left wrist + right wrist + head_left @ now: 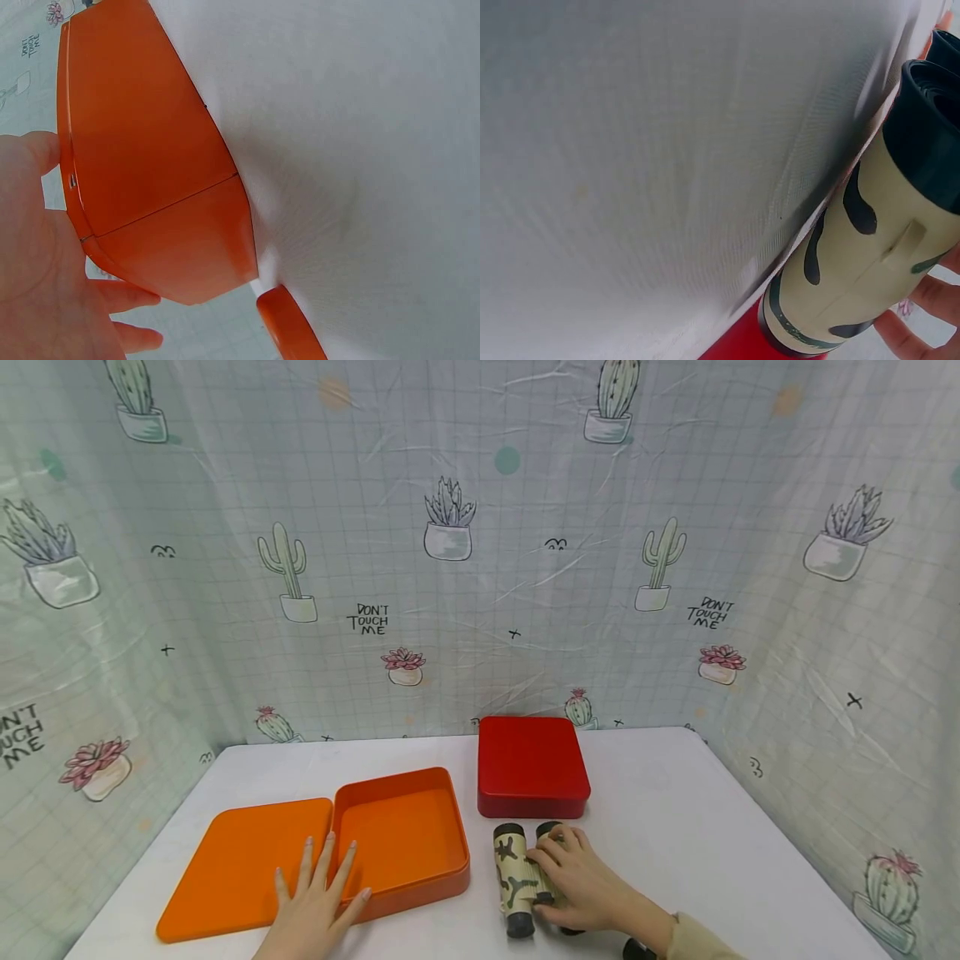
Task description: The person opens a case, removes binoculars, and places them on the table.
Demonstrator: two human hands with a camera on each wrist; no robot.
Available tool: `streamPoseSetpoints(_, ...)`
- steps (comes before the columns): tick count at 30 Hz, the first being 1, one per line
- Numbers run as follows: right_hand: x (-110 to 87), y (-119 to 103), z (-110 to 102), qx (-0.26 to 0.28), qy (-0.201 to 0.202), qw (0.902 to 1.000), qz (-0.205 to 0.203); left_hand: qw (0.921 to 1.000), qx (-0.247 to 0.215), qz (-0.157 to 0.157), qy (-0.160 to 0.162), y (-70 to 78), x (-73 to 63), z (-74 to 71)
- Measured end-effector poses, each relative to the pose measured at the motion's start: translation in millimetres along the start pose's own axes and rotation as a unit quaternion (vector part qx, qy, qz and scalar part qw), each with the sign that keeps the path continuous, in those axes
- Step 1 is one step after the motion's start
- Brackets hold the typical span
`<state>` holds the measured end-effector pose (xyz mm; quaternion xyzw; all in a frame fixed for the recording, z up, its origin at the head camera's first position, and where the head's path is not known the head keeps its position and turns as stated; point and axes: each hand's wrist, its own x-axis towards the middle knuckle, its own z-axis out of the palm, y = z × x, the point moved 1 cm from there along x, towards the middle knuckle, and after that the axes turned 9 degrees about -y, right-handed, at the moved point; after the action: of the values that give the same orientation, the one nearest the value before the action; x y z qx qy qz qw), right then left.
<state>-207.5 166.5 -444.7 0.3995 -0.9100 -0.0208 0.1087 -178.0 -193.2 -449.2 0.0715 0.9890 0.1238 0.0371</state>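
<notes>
Camouflage-patterned binoculars [516,878] with black end caps lie on the table, right of the middle. Over their right barrel my right hand [581,881] curls its fingers, holding it. The right wrist view shows this barrel [877,247] close up, fingers on its far side. At the left, an open orange box [420,895] stands beside a flat orange lid [240,864]. My left hand [311,902] spreads straight fingers across the seam between them. In the left wrist view the thumb touches the box's rim, above its side wall [150,135].
Behind the binoculars stands a red box [532,768]. A small black object [637,950] shows partly under the right sleeve [697,939]. White cloth covers the table [675,810], and a cactus-printed curtain [525,577] hangs behind it and along both sides.
</notes>
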Motion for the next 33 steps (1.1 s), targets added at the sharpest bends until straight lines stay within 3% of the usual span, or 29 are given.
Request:
streamPoseSetpoints(16, 3.9, -0.3, 5.6, 0.0, -0.031, 0.9995, 0.006, 0.9999, -0.004, 0.006, 0.011, 0.6, -0.5, 0.4)
streamPoseSetpoints(24, 2.7, -0.9, 5.7, -0.001, -0.028, 0.9996, 0.006, 0.9997, -0.006, 0.012, 0.019, -0.1, -0.1, 0.4)
streamPoseSetpoints(33, -0.3, 0.7, 4.8, 0.051, -0.045, 0.9974, 0.021, 0.9997, -0.01, 0.013, 0.018, 0.0, -1.2, -1.5)
